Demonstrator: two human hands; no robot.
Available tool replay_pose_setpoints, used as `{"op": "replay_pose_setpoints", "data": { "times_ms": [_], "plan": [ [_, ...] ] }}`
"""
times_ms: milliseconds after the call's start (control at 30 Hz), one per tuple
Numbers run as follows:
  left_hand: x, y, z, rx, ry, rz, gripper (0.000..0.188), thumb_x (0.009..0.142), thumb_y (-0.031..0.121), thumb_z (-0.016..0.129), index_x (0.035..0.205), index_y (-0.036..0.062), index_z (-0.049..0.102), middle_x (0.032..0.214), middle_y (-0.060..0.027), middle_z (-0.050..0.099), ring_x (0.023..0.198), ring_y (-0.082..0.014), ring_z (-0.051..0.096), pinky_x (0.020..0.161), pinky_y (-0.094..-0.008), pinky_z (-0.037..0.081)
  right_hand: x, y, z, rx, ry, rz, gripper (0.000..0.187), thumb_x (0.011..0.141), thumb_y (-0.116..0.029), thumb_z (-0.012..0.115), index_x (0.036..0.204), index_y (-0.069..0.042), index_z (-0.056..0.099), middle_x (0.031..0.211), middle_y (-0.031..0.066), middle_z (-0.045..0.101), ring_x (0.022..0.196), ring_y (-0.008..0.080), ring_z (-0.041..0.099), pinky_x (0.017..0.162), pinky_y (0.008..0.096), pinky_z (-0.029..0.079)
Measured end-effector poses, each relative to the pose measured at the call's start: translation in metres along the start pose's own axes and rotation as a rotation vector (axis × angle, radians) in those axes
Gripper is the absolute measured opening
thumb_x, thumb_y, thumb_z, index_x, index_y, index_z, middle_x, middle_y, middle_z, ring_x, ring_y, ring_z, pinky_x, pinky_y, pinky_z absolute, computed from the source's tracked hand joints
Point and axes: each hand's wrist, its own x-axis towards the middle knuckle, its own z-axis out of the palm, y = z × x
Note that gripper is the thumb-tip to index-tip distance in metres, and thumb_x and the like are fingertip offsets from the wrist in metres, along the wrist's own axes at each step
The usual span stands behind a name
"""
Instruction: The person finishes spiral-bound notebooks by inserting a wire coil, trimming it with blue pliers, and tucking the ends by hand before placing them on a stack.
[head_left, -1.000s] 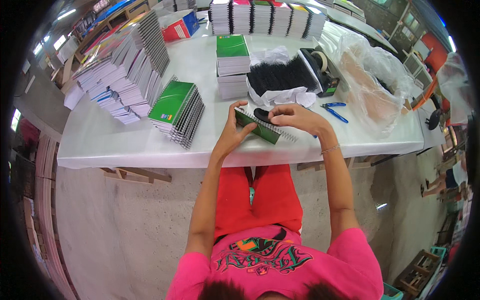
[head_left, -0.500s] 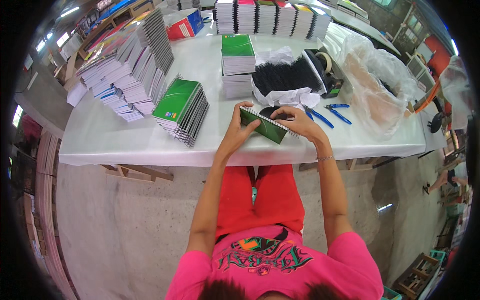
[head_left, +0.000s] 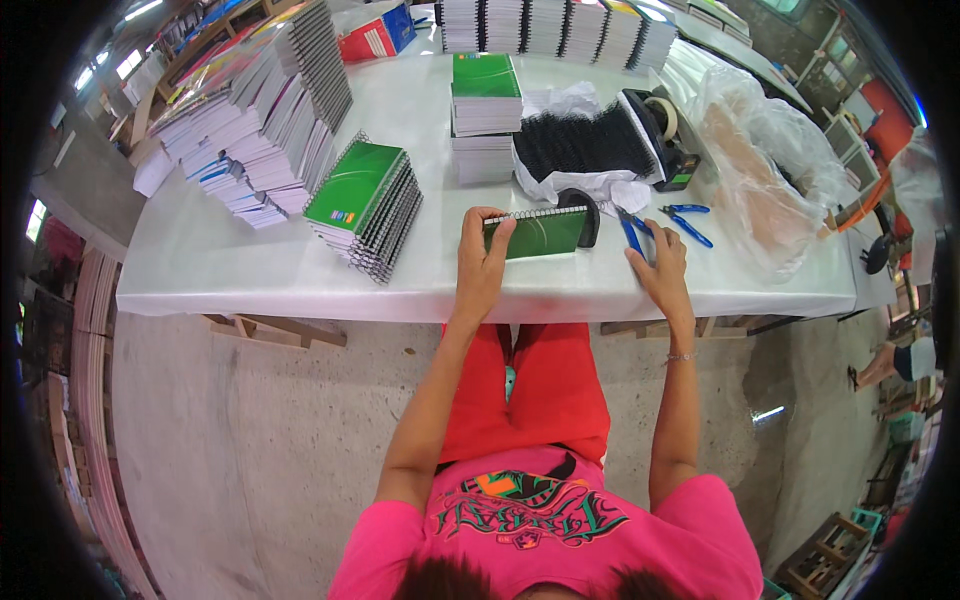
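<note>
My left hand (head_left: 483, 262) grips a green-covered notebook (head_left: 540, 236) by its left end, thumb in front, with the wire spiral along the top edge. Behind the notebook's right end is a black curved object (head_left: 585, 215), partly hidden. The fingers of my right hand (head_left: 662, 268) close around the handles of blue-handled pliers (head_left: 631, 232) lying on the table. A second pair of blue-handled pliers (head_left: 688, 224) lies just beyond, to the right. A stack of green spiral notebooks (head_left: 362, 205) sits left of my left hand.
Behind the hands, green notebooks (head_left: 486, 95) are piled beside a bundle of black spiral wires (head_left: 580, 150) on white paper. A tape dispenser (head_left: 672, 140) and a clear plastic bag (head_left: 765, 175) are at right. Tall notebook stacks (head_left: 255, 125) occupy the table's (head_left: 220, 280) left.
My right hand has left the notebook's spiral and moved right to the pliers. My left hand still holds the notebook, now turned more level, its right end raised.
</note>
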Motion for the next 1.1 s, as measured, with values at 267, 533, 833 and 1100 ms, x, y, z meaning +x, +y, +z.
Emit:
{"op": "replay_pose_setpoints", "data": {
  "times_ms": [267, 533, 833, 1100],
  "plan": [
    [0.005, 0.007, -0.012, 0.062, -0.033, 0.069, 0.028, 0.094, 0.026, 0.063, 0.098, -0.0011, 0.060, 0.086, -0.0114, 0.063, 0.079, -0.0202, 0.058, 0.075, -0.0319, 0.046, -0.016, -0.058, -0.013, 0.386, 0.189, 0.218, 0.062, 0.088, -0.023, 0.068, 0.142, -0.006, 0.042, 0.115, 0.0171, 0.045, 0.097, 0.0242, 0.050, 0.090, 0.0375, 0.043],
    [0.000, 0.017, -0.014, 0.142, -0.067, 0.087, 0.022, 0.090, 0.018, 0.069, 0.104, 0.0008, 0.065, 0.087, -0.0100, 0.067, 0.077, -0.0169, 0.060, 0.073, -0.0296, 0.047, -0.050, -0.145, -0.005, 0.633, 0.078, 0.064, 0.063, 0.081, -0.013, 0.072, 0.138, -0.006, 0.045, 0.115, 0.0149, 0.046, 0.099, 0.0253, 0.051, 0.088, 0.0370, 0.045],
    [-0.003, 0.012, -0.016, -0.048, -0.074, -0.019, 0.020, 0.090, 0.008, 0.066, 0.109, 0.0001, 0.066, 0.080, -0.0053, 0.068, 0.075, -0.0066, 0.059, 0.068, -0.0228, 0.047, -0.066, -0.169, 0.017, 0.535, 0.041, -0.137, 0.068, 0.072, -0.017, 0.075, 0.135, -0.010, 0.051, 0.110, 0.0174, 0.047, 0.093, 0.0316, 0.051, 0.082, 0.0406, 0.043],
    [-0.008, 0.010, -0.019, -0.020, -0.063, -0.040, 0.025, 0.091, -0.002, 0.053, 0.111, -0.0006, 0.067, 0.090, -0.0081, 0.074, 0.071, -0.0031, 0.057, 0.059, -0.0210, 0.044, -0.066, -0.173, 0.022, 0.502, 0.047, -0.166, 0.067, 0.072, -0.017, 0.076, 0.135, -0.011, 0.053, 0.110, 0.0159, 0.048, 0.094, 0.0317, 0.052, 0.082, 0.0422, 0.044]
  ]
}}
